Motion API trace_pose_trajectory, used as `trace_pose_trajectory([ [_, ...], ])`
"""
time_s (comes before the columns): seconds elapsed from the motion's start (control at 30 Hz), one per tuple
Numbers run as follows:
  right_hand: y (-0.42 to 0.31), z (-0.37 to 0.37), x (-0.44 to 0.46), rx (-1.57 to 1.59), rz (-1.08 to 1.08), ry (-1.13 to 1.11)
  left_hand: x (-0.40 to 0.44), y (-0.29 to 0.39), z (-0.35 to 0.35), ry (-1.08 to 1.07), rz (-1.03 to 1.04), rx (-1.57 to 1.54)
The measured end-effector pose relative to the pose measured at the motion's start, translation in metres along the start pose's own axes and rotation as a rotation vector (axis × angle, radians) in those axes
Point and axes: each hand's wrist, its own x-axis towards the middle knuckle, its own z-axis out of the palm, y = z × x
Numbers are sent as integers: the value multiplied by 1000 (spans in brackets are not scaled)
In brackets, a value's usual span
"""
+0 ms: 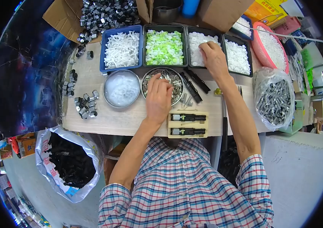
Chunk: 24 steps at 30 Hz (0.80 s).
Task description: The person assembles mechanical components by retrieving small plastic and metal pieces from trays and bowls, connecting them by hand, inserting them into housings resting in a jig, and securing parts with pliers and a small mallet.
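My left hand [159,99] is over the round metal bowl of small metal pins [174,81], its fingers curled at the bowl; whether they hold a pin is hidden. My right hand [213,57] reaches into the black tray of whitish round parts [196,40], fingertips bent down among them; anything between them is too small to make out. Below, near the table's front edge, a cream fixture [188,124] holds two black assemblies [188,117] with pale green parts, lying sideways. Two black housings [191,87] lie right of the pin bowl.
White stick parts [121,49] and green-white parts [164,47] fill trays at the back left. Beside them are a grease-like white bowl [122,88], metal-and-black caps [87,106], a black-handled tool [225,129], a tray of white parts [238,57] and a bag of grey parts [273,100].
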Motion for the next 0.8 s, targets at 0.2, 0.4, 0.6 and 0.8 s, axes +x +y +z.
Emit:
trace_pose_trajectory([
  [0.2,-8,-7,-11,-10,-35,102,0,15,-17,46,-228,-267],
  [0.4,-12,-8,-24,16,-36,170,-4,50,-36,-5,-429,-438],
  [0.6,-53,-32,-42,189,33,201,-19,72,-45,7,-728,-765],
  [0.8,-148,-61,-103,690,423,-4,-25,87,-47,43,-753,-907],
])
